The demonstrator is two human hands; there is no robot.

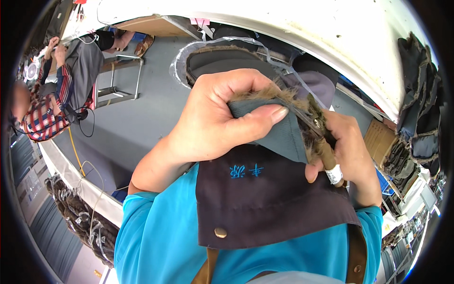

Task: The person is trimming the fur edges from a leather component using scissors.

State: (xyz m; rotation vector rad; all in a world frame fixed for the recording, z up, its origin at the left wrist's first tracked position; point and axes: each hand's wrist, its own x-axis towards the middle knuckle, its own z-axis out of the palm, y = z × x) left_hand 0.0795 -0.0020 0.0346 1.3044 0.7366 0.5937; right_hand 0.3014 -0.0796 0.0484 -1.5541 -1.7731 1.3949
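The left hand pinches grey cloth while the right hand grips a tool at its furry edge.

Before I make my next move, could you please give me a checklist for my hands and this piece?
1. Left hand gripping the grey fabric: ok.
2. Right hand holding the white-wrapped tool: ok.
3. Fur visible along the fabric's edge: ok.
4. Tool's tip in clear sight: not ok, I cannot pick it out.
5. Fabric's underside free of damage: cannot tell, hidden.
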